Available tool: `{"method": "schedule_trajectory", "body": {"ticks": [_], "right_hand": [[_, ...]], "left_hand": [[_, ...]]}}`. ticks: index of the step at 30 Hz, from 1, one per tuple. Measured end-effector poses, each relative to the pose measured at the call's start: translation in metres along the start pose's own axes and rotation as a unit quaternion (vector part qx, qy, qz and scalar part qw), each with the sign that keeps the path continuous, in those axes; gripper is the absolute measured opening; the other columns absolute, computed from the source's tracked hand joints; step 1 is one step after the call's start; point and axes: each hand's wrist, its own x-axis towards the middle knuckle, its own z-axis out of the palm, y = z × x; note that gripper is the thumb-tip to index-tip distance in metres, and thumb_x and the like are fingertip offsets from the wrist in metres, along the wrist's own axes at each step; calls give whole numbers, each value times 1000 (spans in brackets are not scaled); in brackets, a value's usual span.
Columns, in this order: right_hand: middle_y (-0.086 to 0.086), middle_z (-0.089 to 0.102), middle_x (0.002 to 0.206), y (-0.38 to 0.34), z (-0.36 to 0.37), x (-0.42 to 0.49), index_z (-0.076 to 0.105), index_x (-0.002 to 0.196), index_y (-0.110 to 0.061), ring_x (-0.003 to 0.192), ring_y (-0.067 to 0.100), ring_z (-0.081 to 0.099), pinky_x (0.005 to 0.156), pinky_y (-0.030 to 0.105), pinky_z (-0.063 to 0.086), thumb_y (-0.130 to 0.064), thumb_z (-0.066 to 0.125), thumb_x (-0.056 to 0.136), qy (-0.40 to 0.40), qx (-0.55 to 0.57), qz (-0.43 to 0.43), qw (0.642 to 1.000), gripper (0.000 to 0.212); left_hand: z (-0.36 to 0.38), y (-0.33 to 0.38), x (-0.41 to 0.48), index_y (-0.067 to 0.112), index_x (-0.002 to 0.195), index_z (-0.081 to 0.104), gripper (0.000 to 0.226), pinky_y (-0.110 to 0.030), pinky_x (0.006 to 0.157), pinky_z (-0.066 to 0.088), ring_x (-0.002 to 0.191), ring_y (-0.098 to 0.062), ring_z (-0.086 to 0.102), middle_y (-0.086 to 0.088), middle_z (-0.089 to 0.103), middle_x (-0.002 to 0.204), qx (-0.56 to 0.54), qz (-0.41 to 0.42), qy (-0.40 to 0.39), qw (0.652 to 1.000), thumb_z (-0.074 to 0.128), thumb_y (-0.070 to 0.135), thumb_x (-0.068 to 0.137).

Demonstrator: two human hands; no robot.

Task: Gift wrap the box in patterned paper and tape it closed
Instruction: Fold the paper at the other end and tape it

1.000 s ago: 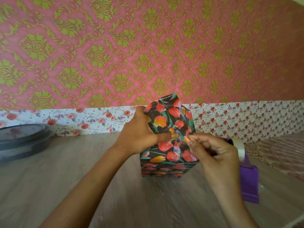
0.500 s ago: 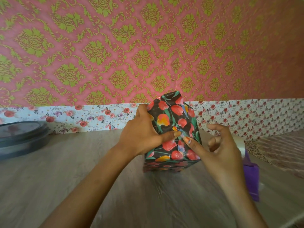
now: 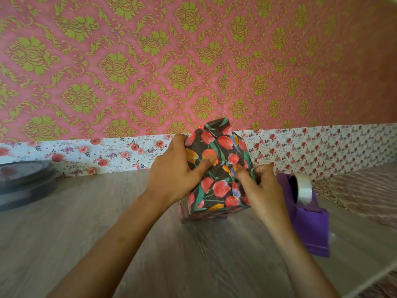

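The box, wrapped in dark paper with red and orange tulips, stands upright on the wooden table; a paper flap rises to a point at its top. My left hand grips its left side, thumb pressing on the front face. My right hand holds the right side, with the thumb on the front fold and the fingers curled at the edge. A purple tape dispenser with a clear tape roll sits just right of my right hand.
A dark round lidded container lies at the far left by the wall. A floral paper border runs along the wall's base. A patterned cloth covers the right side, and the table edge cuts across the lower right.
My right hand moved from beside the dispenser onto the box, its thumb now pressing the front fold. My left thumb slid higher on the front face.
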Motion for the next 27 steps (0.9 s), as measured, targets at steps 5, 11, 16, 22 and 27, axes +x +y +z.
{"method": "schedule_trajectory", "body": {"ticks": [5,11,16,22,27], "right_hand": [[-1,58,75,-4,3,4,44,83,-20,71,19,57,59,32,39,-59,54,79,-20,-37,20,999,41],[3,63,68,13,-31,6,61,78,-7,63,13,59,63,26,46,-60,59,76,7,149,3,989,53],[-6,59,84,54,-91,-3,55,92,-20,72,9,56,67,26,42,-36,60,88,354,6,-47,934,17],[6,66,94,81,-107,19,65,101,-13,78,17,60,65,29,44,-53,62,81,76,-133,101,983,45],[9,67,83,71,-83,11,54,80,-16,63,14,60,65,33,51,-5,74,76,252,144,123,949,22]], "left_hand": [[-1,9,-4,19,114,34,103,-38,76,52,88,-20,61,5,55,103,-7,-41,-38,998,53,87,40],[-1,9,-2,19,124,29,105,-39,86,48,103,-25,59,5,53,111,-41,-63,-58,995,55,77,41],[-1,8,-1,19,124,29,105,-40,84,49,101,-28,60,2,54,112,-53,-67,-65,994,56,77,41],[0,13,-3,17,121,28,100,-40,85,47,104,-34,58,3,47,104,-51,-73,-62,994,61,70,44],[0,14,-3,13,124,28,103,-42,82,46,102,-37,58,-1,48,104,-29,-68,-56,996,60,69,44]]}}
